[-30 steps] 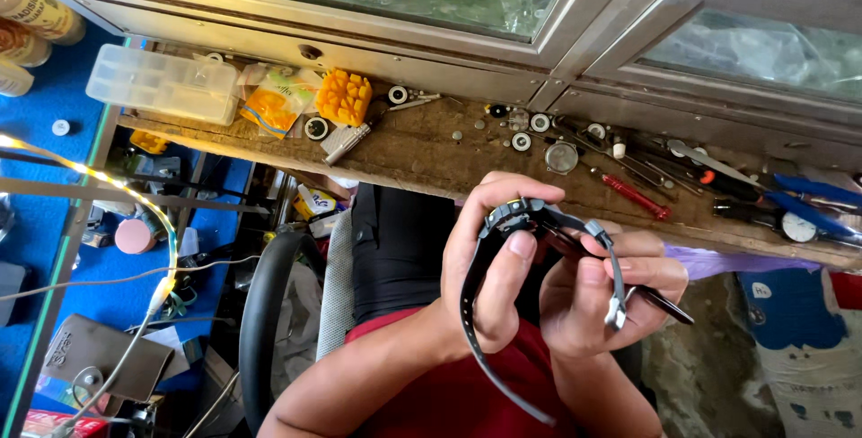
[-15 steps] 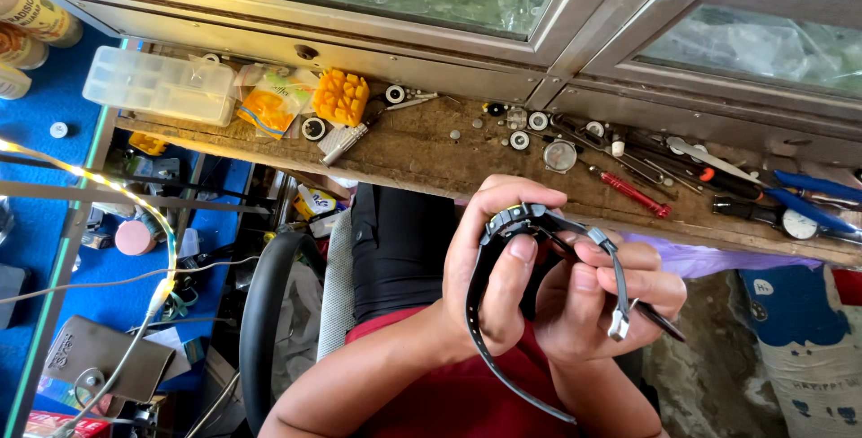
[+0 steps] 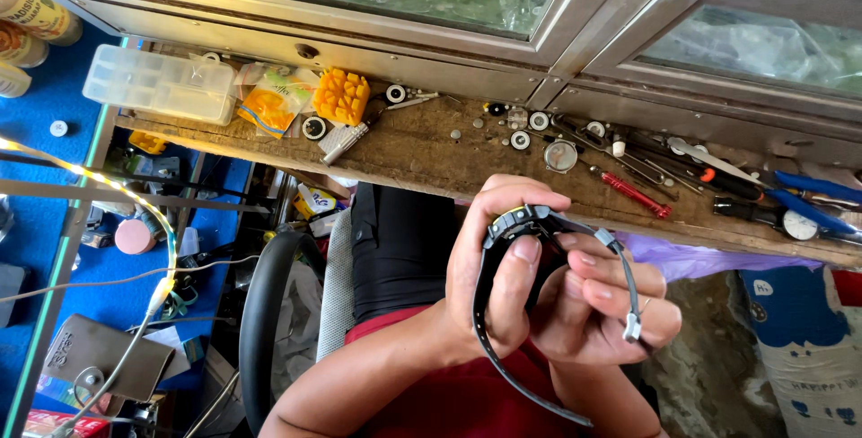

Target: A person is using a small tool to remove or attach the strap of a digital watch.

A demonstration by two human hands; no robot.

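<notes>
A black wristwatch (image 3: 521, 223) with a long black strap is held up in front of me, below the wooden bench edge. My left hand (image 3: 489, 276) wraps around its case, thumb pressed on the back. My right hand (image 3: 602, 303) cups the other side, fingers curled along the grey strap end and its buckle (image 3: 631, 328). The loose strap (image 3: 503, 375) hangs down in a curve toward my red-clothed lap.
A worn wooden bench (image 3: 431, 155) carries a clear plastic box (image 3: 162, 83), an orange case holder (image 3: 340, 97), watch parts (image 3: 559, 155), a red screwdriver (image 3: 633, 194) and blue-handled pliers (image 3: 817, 200). A black chair (image 3: 269, 312) and a lit strip (image 3: 135, 214) lie left.
Both hands and the watch have shifted slightly lower and right; the grip is the same.
</notes>
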